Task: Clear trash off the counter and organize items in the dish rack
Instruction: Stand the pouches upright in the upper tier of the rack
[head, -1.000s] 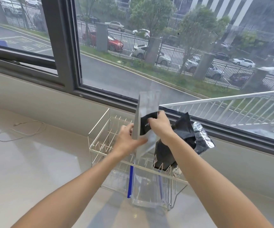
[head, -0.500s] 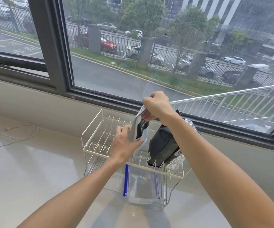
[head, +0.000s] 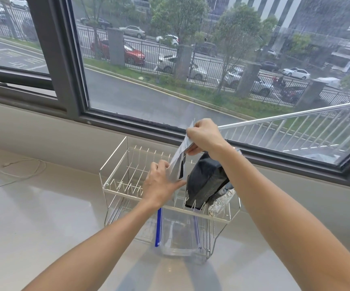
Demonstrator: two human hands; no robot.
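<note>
Upright, thin grey pouch (head: 177,164) over wire dish rack (head: 115,164), left hand (head: 159,183) and right hand (head: 203,135) both pinching it

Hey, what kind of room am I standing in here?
Probably a kitchen or pantry counter by a window: a wire dish rack stands on a pale counter, under a big window facing a street with parked cars.

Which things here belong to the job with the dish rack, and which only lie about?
Part of the job:
- dish rack
- grey pouch, held by left hand and right hand
- black bag in the rack
- foil wrapper
- clear zip bag

Lying about:
- white cord on the counter
</note>
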